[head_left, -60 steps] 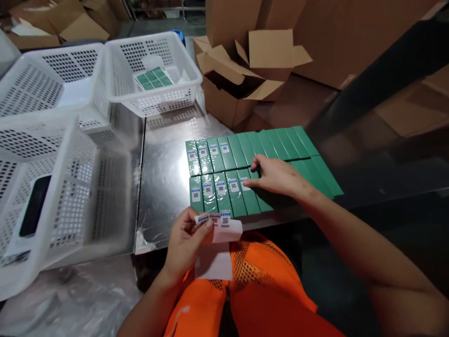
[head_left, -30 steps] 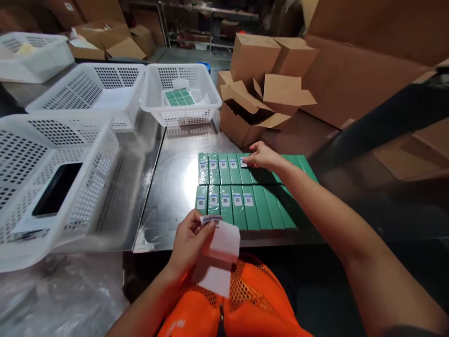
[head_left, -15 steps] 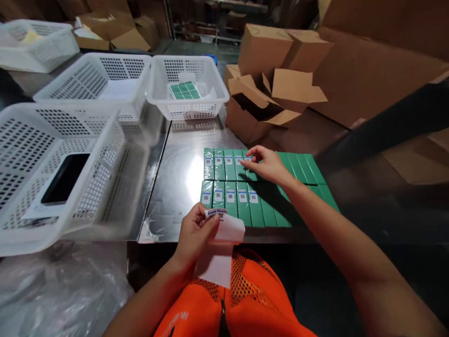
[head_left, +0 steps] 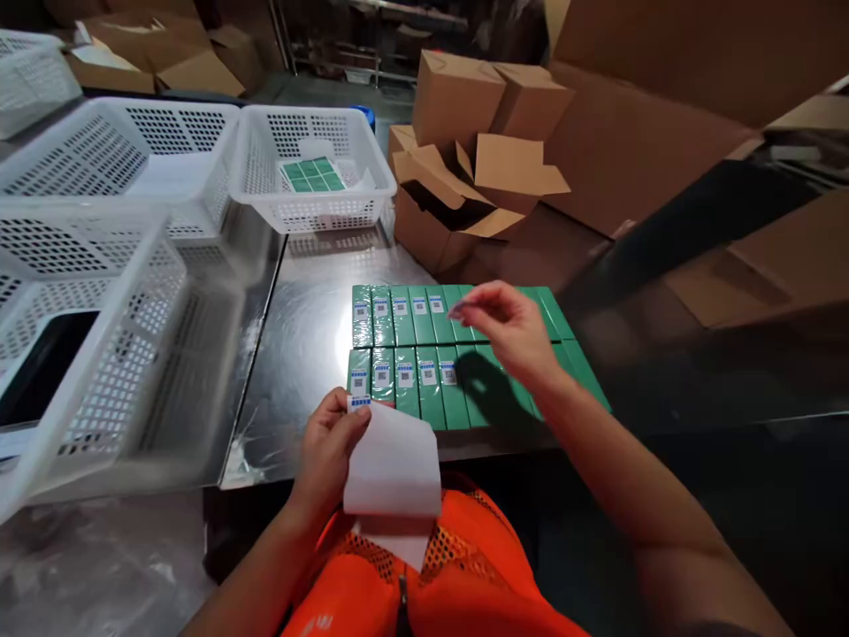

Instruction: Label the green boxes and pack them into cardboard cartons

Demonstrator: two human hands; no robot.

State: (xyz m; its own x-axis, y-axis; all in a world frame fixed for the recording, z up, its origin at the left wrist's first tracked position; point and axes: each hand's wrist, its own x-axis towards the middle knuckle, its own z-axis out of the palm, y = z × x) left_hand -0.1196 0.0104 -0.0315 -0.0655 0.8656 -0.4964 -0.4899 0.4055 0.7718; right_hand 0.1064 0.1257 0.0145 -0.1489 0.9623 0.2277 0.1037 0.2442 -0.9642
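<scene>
Two rows of green boxes (head_left: pixel 431 389) lie side by side on the metal table, glossy as if film-wrapped. Several on the left carry a small white label with a blue band and a square code. Between thumb and fingers my left hand (head_left: pixel 335 438) grips a strip of white backing paper (head_left: pixel 394 460), one label at its top edge, in front of the front row. Above the back row, just right of its last labelled box, my right hand (head_left: pixel 508 327) is pinched closed. A small label, partly hidden and blurred, shows at its fingertips.
White perforated baskets stand left; the far one (head_left: pixel 315 212) holds sheets with green rectangles, and the near one holds a dark phone (head_left: pixel 46 367). Open cardboard boxes (head_left: pixel 431 234) are behind the green rows. Clear plastic (head_left: pixel 99 566) lies at lower left.
My right hand has come away from the back row, leaving a label there, and now pinches another. The strip in my left hand shows one label instead of two. The view has turned right.
</scene>
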